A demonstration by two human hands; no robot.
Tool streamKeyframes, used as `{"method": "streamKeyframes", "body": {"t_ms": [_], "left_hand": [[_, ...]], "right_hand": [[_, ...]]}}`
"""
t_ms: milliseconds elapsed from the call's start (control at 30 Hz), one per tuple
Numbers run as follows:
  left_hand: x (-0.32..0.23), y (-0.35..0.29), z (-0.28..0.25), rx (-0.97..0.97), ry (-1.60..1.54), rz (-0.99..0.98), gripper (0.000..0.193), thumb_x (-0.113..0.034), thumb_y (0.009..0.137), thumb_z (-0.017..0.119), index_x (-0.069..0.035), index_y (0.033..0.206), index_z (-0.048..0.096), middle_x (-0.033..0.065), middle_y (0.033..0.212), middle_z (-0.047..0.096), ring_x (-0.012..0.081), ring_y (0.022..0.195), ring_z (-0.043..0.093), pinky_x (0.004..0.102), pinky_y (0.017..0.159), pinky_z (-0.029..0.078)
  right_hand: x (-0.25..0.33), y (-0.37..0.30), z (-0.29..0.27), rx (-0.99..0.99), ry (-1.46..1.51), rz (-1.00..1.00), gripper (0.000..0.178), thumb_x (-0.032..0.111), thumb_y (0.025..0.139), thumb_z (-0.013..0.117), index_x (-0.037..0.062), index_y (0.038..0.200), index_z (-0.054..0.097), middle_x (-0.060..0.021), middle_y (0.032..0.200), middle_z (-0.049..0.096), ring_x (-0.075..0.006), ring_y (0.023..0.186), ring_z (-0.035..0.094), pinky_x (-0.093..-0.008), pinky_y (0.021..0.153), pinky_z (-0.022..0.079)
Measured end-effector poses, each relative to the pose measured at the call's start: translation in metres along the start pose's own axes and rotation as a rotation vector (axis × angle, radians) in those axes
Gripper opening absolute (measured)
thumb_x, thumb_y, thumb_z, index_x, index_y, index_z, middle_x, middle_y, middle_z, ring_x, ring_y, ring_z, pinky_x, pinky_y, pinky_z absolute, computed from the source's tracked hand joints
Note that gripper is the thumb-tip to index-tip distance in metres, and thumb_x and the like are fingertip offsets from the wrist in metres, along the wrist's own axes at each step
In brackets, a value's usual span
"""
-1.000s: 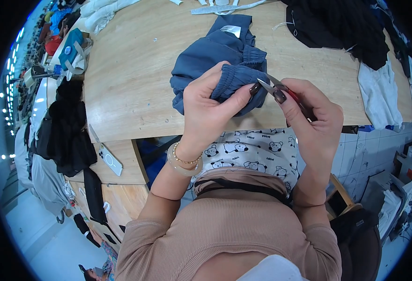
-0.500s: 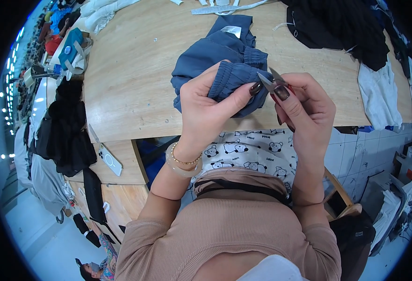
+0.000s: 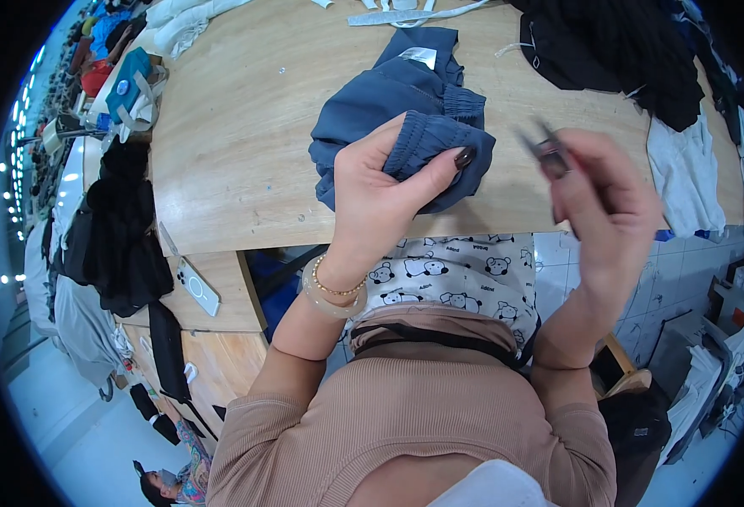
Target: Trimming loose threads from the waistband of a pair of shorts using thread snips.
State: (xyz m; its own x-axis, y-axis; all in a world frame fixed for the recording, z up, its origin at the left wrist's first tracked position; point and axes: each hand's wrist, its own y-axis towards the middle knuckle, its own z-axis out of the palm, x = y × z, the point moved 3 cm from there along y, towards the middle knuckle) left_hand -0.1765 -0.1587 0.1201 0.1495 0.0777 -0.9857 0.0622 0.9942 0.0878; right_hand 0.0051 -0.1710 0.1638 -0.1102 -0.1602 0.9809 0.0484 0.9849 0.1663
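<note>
A blue garment [image 3: 372, 101] with gathered elastic edges and a white label lies bunched near the table's front edge. My left hand [image 3: 385, 182] is closed on one elastic edge, thumb on top, lifting that part toward me. To the right, apart from the cloth, my right hand [image 3: 604, 186] grips a pair of thread snips [image 3: 544, 145]. Their two pointed blades stand apart and aim up and left. Motion blurs the snips and the fingers around them.
The wooden table [image 3: 228, 144] spreads ahead. Black garments [image 3: 613, 51] and a white cloth [image 3: 685, 169] lie at its right, white strips [image 3: 418, 15] at the far edge. Left are dark clothes [image 3: 123, 228], a phone [image 3: 196, 287] and a teal bag [image 3: 128, 89]. Another person [image 3: 173, 482] is at lower left.
My right hand has drawn the snips away from the elastic edge, to the right. My left hand keeps its hold, shifting very slightly right with the cloth.
</note>
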Motion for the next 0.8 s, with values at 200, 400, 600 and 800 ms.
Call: {"method": "streamKeyframes", "body": {"t_ms": [200, 400, 600, 800], "left_hand": [[-0.004, 0.000, 0.003, -0.008, -0.039, -0.011, 0.012, 0.004, 0.079, 0.063, 0.005, 0.091, 0.066, 0.0030, 0.085, 0.064, 0.0066, 0.075, 0.059, 0.0187, 0.069, 0.048], [-0.005, 0.001, 0.004, 0.027, 0.053, 0.001, 0.011, 0.003, 0.078, 0.064, 0.005, 0.088, 0.066, 0.0026, 0.082, 0.063, 0.0060, 0.073, 0.057, 0.0188, 0.066, 0.047], [-0.015, 0.006, 0.004, 0.065, 0.126, 0.182, 0.011, 0.002, 0.077, 0.065, 0.005, 0.088, 0.066, 0.0021, 0.080, 0.062, 0.0060, 0.072, 0.056, 0.0187, 0.064, 0.046], [-0.002, 0.002, 0.002, -0.009, -0.024, -0.011, 0.013, 0.002, 0.080, 0.064, 0.004, 0.093, 0.066, 0.0025, 0.083, 0.066, 0.0053, 0.073, 0.059, 0.0181, 0.068, 0.049]], "right_hand": [[-0.007, -0.001, 0.015, 0.076, -0.142, 0.033, 0.011, 0.003, 0.082, 0.065, -0.0008, 0.092, 0.066, 0.0001, 0.068, 0.059, -0.0020, 0.060, 0.051, -0.0147, 0.052, 0.036], [-0.011, 0.003, 0.018, 0.085, -0.131, 0.011, 0.010, 0.005, 0.084, 0.064, -0.0008, 0.092, 0.066, 0.0002, 0.068, 0.061, -0.0021, 0.060, 0.052, -0.0138, 0.052, 0.037], [-0.029, 0.001, 0.013, -0.025, 0.713, -0.017, 0.021, 0.010, 0.089, 0.055, 0.0018, 0.108, 0.055, -0.0004, 0.068, 0.055, -0.0025, 0.048, 0.040, -0.0161, 0.043, 0.029], [0.005, 0.011, -0.021, -0.110, 0.117, -0.107, 0.019, 0.011, 0.087, 0.058, 0.0023, 0.104, 0.060, -0.0008, 0.070, 0.056, -0.0027, 0.051, 0.044, -0.0147, 0.046, 0.030]]}}
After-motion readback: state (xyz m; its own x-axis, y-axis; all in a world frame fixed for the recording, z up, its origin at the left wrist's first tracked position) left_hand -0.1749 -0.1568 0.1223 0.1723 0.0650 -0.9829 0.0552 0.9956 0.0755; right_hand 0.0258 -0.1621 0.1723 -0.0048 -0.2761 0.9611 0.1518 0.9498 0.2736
